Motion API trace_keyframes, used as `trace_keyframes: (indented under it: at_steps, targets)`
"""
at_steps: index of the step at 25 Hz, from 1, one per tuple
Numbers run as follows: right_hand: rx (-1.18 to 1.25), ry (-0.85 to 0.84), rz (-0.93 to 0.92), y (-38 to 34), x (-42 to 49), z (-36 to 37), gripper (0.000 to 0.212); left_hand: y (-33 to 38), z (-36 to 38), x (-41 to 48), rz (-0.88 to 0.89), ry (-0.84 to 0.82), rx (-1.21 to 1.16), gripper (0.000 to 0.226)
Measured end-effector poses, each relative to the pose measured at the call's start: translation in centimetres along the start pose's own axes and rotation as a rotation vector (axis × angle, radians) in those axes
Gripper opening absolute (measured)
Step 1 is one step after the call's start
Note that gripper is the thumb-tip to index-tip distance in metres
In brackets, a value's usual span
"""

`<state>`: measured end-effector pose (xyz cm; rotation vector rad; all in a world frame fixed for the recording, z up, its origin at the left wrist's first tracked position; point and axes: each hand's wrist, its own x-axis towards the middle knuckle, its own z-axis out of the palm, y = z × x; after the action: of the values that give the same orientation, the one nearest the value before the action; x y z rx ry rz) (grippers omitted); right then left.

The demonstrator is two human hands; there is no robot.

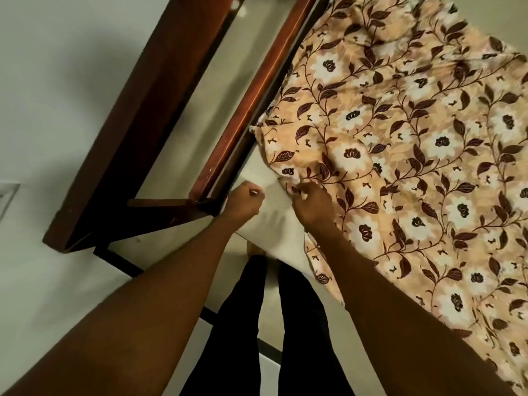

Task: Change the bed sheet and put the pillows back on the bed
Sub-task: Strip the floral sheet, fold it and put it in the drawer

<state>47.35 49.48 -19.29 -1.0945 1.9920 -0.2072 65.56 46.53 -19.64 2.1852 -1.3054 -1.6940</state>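
Head view looks steeply down on one corner of a white rectangular mattress (274,221), and everything else is placed from that corner. A peach bed sheet printed with white flowers and dark brown leaves (414,167) is spread over the mattress to the right of the corner. It lies loosely, with wrinkles and a folded-back flap just above the corner, which is itself uncovered.

The right hand (313,205) sits at the right edge of the bare corner, its fingers bunched and pinching the sheet's hem. The left hand (244,202) rests on the corner's left tip with its fingers curled into a fist. I cannot tell whether it grips the mattress edge or holds nothing. A reddish-brown wooden bed rail (251,110) runs up and away from the corner along the mattress's left side. A pale tiled floor (57,110) lies left of it, and the person's legs in black trousers (237,338) stand directly below the corner.

As a judgement, the task looks to be in its middle. The floral sheet is laid out, though I cannot tell whether it is the fresh one. It has yet to be drawn over this corner, tucked and smoothed. No pillows are in view, so putting them back appears to be left to do.
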Motion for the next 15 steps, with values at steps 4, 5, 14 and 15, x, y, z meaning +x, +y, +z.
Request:
trace_keyframes:
  at_steps: [4, 5, 14, 15]
  targets:
    - [-0.127, -0.083, 0.072, 3.6, -0.2, 2.0, 0.040, -2.6, 2.8, 0.6, -0.152, -0.104, 0.007, 0.017]
    - [-0.163, -0.089, 0.089, 4.2, 0.1, 2.5, 0.041, -3.1, 3.4, 0.9, -0.165, -0.118, 0.016, 0.020]
    - [-0.317, 0.153, 0.232, 7.2, 4.8, 5.9, 0.044, -5.1, 5.9, 3.8, -0.161, -0.214, 0.028, 0.021]
    - [-0.303, 0.147, 0.240, 7.8, 5.1, 5.7, 0.040, -5.3, 5.9, 3.8, -0.159, -0.224, 0.027, 0.021]
